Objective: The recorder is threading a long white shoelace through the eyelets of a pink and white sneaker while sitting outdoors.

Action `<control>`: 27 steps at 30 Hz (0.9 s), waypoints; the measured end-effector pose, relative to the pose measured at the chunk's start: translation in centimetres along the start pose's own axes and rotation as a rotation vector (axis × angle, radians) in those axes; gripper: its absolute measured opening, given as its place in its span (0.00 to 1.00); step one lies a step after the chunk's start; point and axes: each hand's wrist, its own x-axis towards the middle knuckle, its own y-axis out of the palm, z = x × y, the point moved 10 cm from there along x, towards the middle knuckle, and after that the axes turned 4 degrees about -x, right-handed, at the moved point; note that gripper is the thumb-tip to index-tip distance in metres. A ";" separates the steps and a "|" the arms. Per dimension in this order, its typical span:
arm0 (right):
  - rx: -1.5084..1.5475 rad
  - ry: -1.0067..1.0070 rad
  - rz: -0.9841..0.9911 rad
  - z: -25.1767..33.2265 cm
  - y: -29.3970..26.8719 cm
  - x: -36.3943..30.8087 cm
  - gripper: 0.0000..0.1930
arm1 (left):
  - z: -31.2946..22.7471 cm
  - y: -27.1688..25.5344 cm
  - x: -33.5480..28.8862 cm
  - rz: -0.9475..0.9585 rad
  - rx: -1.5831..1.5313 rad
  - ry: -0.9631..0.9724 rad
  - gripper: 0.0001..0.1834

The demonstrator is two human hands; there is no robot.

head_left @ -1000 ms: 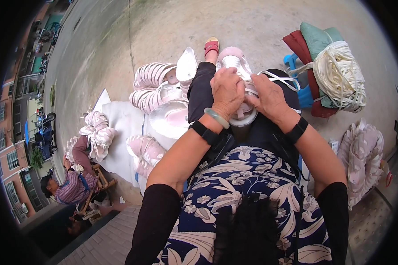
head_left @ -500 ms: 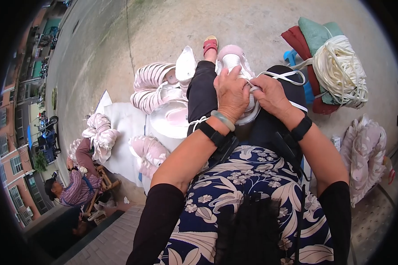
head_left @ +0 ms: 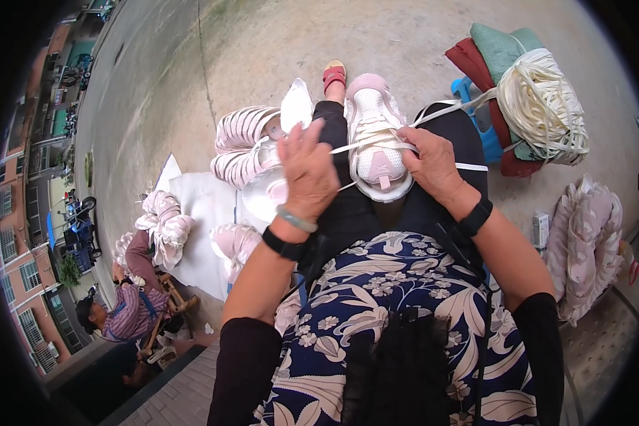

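Note:
A pink and white sneaker (head_left: 376,135) lies on my lap, toe pointing away. My left hand (head_left: 307,170) sits to the left of it and pulls a white lace (head_left: 348,148) out sideways across the shoe. At the shoe's right edge, my right hand (head_left: 433,163) pinches the other run of the same lace, which trails off toward the bundle at the right. Both wrists carry dark bands.
Several pink striped shoes (head_left: 245,142) lie on a white sheet (head_left: 202,213) at my left. A coil of white laces (head_left: 547,106) rests on red and green bags (head_left: 486,64) at the right. More pink shoes (head_left: 586,241) are stacked lower right. Another person (head_left: 131,309) sits at lower left.
My left hand has moved off the shoe to the left, drawing the lace out taut. My right hand stayed at the shoe's right side.

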 end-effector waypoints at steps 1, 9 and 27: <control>0.000 -0.002 0.000 -0.1 0.0 0.0 0.14 | 2.5 -0.7 -1.5 -0.007 0.065 -0.031 0.03; -0.038 -0.017 0.061 0.6 0.6 0.4 0.15 | 22.7 -6.0 -18.3 0.284 0.521 -0.658 0.04; 0.012 0.143 0.096 -0.2 1.2 0.3 0.20 | 2.0 3.4 -1.4 0.086 -0.215 -0.060 0.06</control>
